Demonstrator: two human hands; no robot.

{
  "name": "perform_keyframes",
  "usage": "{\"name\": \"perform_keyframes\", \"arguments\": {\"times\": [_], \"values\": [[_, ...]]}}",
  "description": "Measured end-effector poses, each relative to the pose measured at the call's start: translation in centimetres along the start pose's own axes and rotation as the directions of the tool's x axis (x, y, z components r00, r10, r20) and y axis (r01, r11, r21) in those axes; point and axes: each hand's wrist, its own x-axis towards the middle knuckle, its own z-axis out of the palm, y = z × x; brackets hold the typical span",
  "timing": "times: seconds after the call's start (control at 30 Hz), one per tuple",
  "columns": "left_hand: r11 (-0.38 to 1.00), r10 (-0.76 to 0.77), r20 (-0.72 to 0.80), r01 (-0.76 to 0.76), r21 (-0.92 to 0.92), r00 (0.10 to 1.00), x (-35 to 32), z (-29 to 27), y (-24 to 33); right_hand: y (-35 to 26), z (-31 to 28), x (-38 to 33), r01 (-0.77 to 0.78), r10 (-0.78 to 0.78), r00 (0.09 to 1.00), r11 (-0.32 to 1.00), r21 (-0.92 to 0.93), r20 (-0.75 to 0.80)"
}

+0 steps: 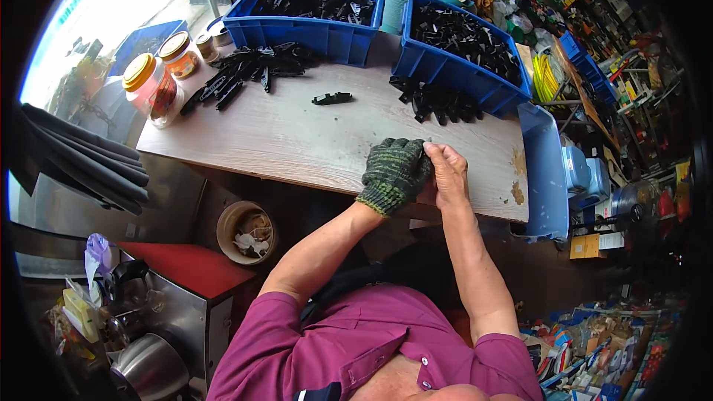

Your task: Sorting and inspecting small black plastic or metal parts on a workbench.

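Note:
My left hand, in a dark green knitted glove, is closed at the table's front edge, fingers curled. Against its right side, my bare right hand is closed with the thumb pressed to the fingers. A tiny bit of something shows near the right thumb tip, but what the hands hold is hidden. Beyond them a single black plastic part lies on the pale wooden table. A pile of long black parts is at the left, and a pile of smaller black pieces at the right.
Two blue crates, the left one and the right one, hold black parts at the table's back. Lidded jars stand at the left edge. A light blue bin adjoins the right edge. A bucket sits on the floor.

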Motion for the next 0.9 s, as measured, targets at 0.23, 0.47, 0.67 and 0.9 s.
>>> {"name": "perform_keyframes", "arguments": {"times": [0.23, 0.47, 0.67, 0.9], "values": [[0.998, -0.017, -0.031, 0.018, 0.059, 0.999, -0.7, 0.0, -0.4, -0.8, 0.6, -0.6, -0.061, 0.065, 0.997, 0.995, -0.08, 0.051], [0.985, 0.041, -0.207, -0.004, 0.174, 0.978, 0.3, -5.1, -3.1, -0.6, 0.9, -0.9, -0.025, 0.024, 0.999, 0.999, 0.039, 0.031], [0.812, -0.235, -0.099, 0.252, 0.526, 0.967, 4.3, -8.7, -11.1, -1.3, 1.5, -1.3, -0.134, 0.139, 0.99, 0.986, 0.103, -0.038], [0.976, -0.006, -0.046, -0.004, -0.216, 0.999, 0.5, -5.5, -5.1, -1.2, 1.6, -0.8, -0.168, 0.2, 0.965, 0.968, 0.185, -0.168]]}}
